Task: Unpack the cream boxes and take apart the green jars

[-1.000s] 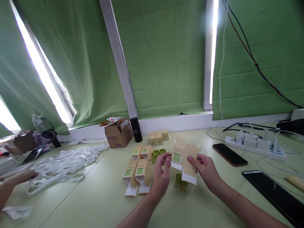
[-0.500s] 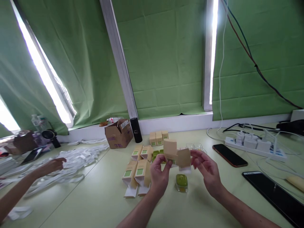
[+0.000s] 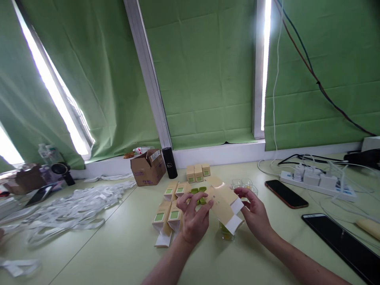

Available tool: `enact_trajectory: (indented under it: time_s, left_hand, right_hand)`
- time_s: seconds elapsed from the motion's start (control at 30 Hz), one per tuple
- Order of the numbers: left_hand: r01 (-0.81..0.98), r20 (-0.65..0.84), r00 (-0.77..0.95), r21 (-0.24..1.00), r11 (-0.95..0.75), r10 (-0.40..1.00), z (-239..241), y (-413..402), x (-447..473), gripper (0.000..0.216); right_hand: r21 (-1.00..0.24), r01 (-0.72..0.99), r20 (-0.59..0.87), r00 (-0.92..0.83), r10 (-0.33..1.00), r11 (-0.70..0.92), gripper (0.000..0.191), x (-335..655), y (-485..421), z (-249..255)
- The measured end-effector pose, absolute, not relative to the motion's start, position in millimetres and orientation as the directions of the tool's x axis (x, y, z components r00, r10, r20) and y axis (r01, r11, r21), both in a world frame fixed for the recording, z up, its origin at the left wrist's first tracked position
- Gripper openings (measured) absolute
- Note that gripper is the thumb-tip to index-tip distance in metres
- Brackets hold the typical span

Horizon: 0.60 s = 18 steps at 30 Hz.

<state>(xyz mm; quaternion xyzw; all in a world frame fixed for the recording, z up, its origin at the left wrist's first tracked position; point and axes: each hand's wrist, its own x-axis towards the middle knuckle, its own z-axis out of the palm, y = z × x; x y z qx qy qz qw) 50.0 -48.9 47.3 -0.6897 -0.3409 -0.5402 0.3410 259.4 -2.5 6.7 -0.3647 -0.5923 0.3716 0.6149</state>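
Between my two hands is a small cream paper carton (image 3: 221,202), partly unfolded, with its white-lined flaps spread toward the lower right. My left hand (image 3: 194,219) pinches its left edge between thumb and bent fingers. On the other side, my right hand (image 3: 255,213) grips the right edge near the flaps. Below the carton stands a small glass jar (image 3: 227,236), its green lid mostly hidden. Left of my left hand, several cream cartons with green labels (image 3: 159,217) stand in rows, the front ones with lower flaps open. More green lids (image 3: 202,190) show behind my left fingers.
Three cartons (image 3: 198,173) stand farther back, near a black cylinder (image 3: 169,163) and a cardboard box (image 3: 148,168). Clear glass jars (image 3: 242,183) sit behind my right hand. Rightward are phones (image 3: 286,193), a tablet (image 3: 341,245) and a power strip (image 3: 319,186). White straps (image 3: 89,202) cover the left.
The carton has been turned and tilted down, so its long printed side and white flaps now show, covering the jar's lid. Another person's hand has withdrawn leftward from the white straps.
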Motion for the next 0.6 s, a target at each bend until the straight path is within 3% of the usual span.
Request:
enact_trajectory:
  time_s: [0.17,0.27,0.33,0.4,0.5,0.6]
  left_hand:
    - [0.844,0.966,0.239,-0.156,-0.514,0.099,46.5,-51.3,52.2,0.029]
    - [0.822,0.972,0.177,-0.062,-0.566,0.151,43.1,-48.5,56.1,0.027]
    - [0.785,0.968,0.085,0.083,-0.614,0.238,38.9,-44.5,58.2,0.022]
    - [0.729,0.927,-0.08,0.304,-0.613,0.365,33.7,-39.1,58.9,0.013]
    - [0.51,0.729,-0.361,0.677,-0.532,0.582,27.2,-29.6,56.1,0.012]
    - [0.209,0.505,-0.463,0.861,-0.464,0.729,24.7,-21.3,50.9,0.029]
  right_hand:
    - [-0.883,0.017,0.469,0.014,0.883,0.469,0.033,259.7,-0.5,3.9]
    - [-0.858,0.041,0.514,0.015,0.858,0.513,0.032,260.4,-1.8,5.9]
    - [-0.83,0.072,0.555,0.019,0.832,0.553,0.03,260.6,-3.8,9.4]
    - [-0.808,0.103,0.585,0.02,0.811,0.581,0.03,260.5,-6.3,14.3]
    - [-0.798,0.124,0.595,0.006,0.803,0.59,0.033,260.2,-8.5,21.7]
    - [-0.815,0.121,0.565,-0.049,0.824,0.566,0.035,259.5,-6.4,27.2]
